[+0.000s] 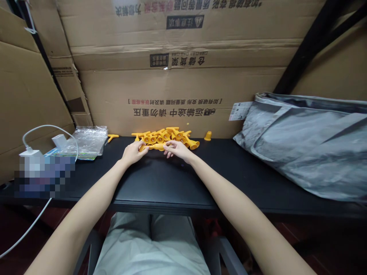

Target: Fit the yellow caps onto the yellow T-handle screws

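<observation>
Between my two hands is a yellow plastic piece [157,146], held level just in front of a pile of similar yellow parts [172,134]. My left hand [134,152] pinches its left end with thumb and fingers. The fingers of my right hand [176,149] close on its right end. Several parts in the pile have round, cup-like open ends, and some have T-shaped handles. My fingers hide both ends of the held piece, so its full shape cannot be made out.
A yellow T-shaped part [112,137] and a small yellow cup [208,136] lie apart from the pile. Clear plastic bags [90,139] and a white charger with cable [31,158] are at left. A grey bag [309,149] stands right, cardboard [177,84] behind the black table [160,183].
</observation>
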{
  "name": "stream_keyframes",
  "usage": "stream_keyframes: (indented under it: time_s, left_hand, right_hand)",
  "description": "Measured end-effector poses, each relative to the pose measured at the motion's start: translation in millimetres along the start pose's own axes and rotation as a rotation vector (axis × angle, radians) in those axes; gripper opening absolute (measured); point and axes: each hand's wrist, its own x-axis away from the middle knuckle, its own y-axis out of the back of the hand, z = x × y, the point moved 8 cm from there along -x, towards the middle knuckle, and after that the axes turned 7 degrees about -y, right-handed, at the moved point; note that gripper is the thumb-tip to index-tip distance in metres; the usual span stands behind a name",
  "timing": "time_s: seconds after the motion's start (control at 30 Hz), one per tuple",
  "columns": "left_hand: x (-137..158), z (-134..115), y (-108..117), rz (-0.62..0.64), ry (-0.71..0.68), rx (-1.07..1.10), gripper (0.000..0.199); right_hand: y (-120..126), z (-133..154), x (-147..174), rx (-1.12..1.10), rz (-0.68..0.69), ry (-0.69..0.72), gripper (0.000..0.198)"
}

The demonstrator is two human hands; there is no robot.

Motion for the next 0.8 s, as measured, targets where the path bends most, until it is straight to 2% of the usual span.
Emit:
stream_keyframes:
  time_s: [0.17, 0.4, 0.8]
  left_hand:
    - [0.4, -1.8, 1.6, -0.017, -0.01, 0.002, 0.028]
    - [0.7, -6.5, 5.3, -0.059, -0.032, -0.001, 0.028]
    - [1.2, -8.0, 4.0, -0.057, -0.039, 0.002, 0.027]
  right_hand:
    - [-0.3, 2.2, -1.0, -0.022, -0.011, 0.017, 0.027]
    - [-1.4, 0.8, -0.7, -0.096, -0.055, -0.032, 0.04]
    - [-1.9, 2.7, 2.9, -0.111, -0.078, -0.077, 0.05]
